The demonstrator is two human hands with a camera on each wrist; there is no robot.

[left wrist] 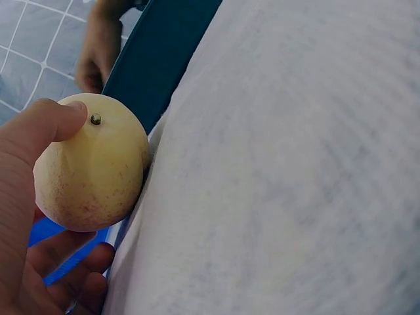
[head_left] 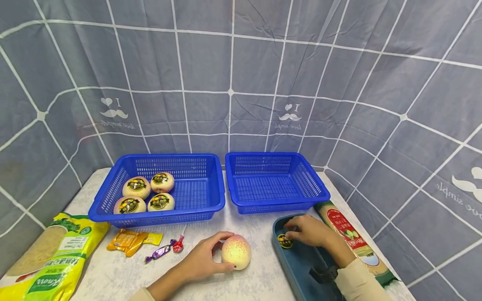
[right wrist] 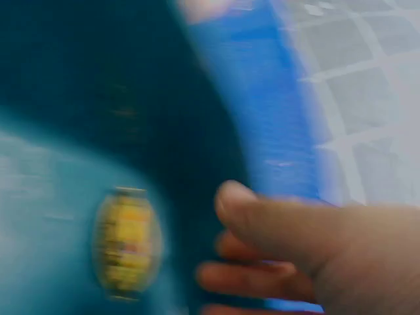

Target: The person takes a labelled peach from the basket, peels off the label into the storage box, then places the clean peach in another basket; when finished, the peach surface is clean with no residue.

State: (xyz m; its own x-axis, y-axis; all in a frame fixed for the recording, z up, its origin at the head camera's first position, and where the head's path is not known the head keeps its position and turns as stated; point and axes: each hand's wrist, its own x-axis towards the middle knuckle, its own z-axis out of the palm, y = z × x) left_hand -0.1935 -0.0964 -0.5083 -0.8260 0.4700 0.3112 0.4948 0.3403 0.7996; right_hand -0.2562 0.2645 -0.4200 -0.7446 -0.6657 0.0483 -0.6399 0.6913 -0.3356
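Note:
My left hand [head_left: 211, 255] grips a pale pink-yellow peach [head_left: 236, 252] that rests on the table near the front edge. In the left wrist view the thumb [left wrist: 46, 125] lies by the stem end of the peach [left wrist: 92, 170]. My right hand [head_left: 301, 230] is inside a dark teal tray [head_left: 301, 267], its loosely curled fingers just right of a round yellow-and-black sticker [head_left: 285, 241]. The right wrist view is blurred. It shows the sticker [right wrist: 128, 243] on the tray floor, apart from the fingers [right wrist: 262, 269].
Two blue baskets stand at the back. The left basket [head_left: 196, 200] holds several stickered peaches [head_left: 137, 187]; the right basket [head_left: 276, 184] holds nothing. A yellow bag [head_left: 60, 255], orange packets [head_left: 129, 240] and wrapped candies [head_left: 165, 250] lie front left. A long packet [head_left: 348, 234] lies right of the tray.

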